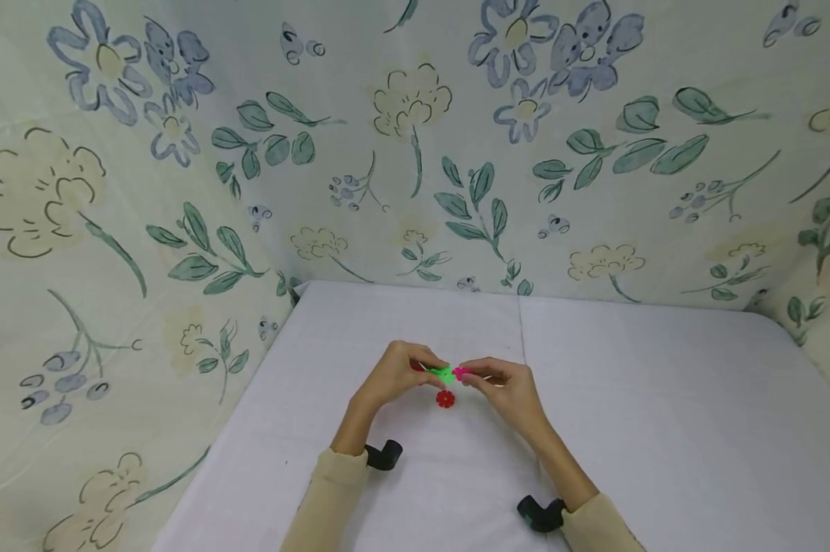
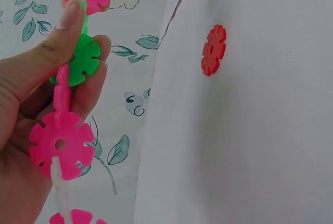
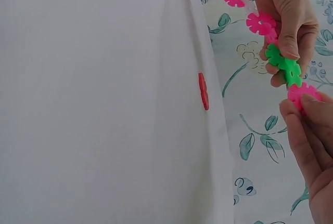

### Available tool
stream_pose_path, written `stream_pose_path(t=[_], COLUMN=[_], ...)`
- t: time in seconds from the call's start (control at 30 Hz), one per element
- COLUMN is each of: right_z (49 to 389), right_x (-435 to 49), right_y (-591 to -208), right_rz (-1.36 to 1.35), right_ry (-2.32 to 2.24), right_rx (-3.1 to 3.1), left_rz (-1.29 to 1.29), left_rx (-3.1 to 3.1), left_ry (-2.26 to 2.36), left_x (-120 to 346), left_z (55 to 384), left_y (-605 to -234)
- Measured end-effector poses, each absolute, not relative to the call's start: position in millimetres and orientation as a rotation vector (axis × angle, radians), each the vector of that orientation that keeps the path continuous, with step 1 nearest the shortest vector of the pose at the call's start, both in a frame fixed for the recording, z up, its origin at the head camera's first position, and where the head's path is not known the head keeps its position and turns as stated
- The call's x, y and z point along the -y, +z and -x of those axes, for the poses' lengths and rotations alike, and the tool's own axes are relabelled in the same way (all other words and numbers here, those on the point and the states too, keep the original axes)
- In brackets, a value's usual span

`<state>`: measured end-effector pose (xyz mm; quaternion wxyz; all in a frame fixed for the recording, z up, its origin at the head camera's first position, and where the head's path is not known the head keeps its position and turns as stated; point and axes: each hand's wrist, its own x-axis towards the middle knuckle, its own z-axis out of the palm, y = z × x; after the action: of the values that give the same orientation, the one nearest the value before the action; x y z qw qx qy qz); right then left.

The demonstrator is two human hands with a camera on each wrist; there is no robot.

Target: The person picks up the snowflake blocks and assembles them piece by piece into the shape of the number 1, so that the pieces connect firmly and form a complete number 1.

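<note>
My left hand (image 1: 396, 376) pinches a green notched disc (image 2: 89, 57) between thumb and fingers. It belongs to a chain of interlocking plastic discs, and a second green disc (image 3: 293, 72) sits at its upper end. Behind the greens, pink discs (image 2: 75, 148) and a whitish disc (image 2: 62, 195) trail past the left palm. My right hand (image 1: 510, 389) pinches a pink disc (image 3: 299, 93) by its edge, right at the green end of the chain. Below both hands, a single red disc (image 1: 446, 399) lies flat on the white cloth.
A white cloth (image 1: 663, 399) with a crease covers the table. Flower-printed fabric (image 1: 415, 176) hangs behind it and on the sides. Black curved pieces (image 1: 386, 455) are at both wrists, next to the beige sleeves (image 1: 327, 491).
</note>
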<state>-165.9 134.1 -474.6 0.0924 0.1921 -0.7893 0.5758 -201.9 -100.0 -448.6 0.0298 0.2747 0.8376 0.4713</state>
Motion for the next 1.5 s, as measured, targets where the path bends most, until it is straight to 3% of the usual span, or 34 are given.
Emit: stream_pose_path(t=[0.7,1.5], right_z=[163.6,166.0], right_x=[-137.2,-136.4], right_y=[-481.0,-477.2], right_rz=[-0.623,-0.646], right_ry=[1.887,1.880], right_rx=[2.333,2.326], left_rz=[-0.952,-0.845], left_rx=[-2.385,-2.447], left_ry=[1.480,1.449], left_x=[101.5,102.9], left_z=[205.2,201.8], left_y=[-450.4,-446.1])
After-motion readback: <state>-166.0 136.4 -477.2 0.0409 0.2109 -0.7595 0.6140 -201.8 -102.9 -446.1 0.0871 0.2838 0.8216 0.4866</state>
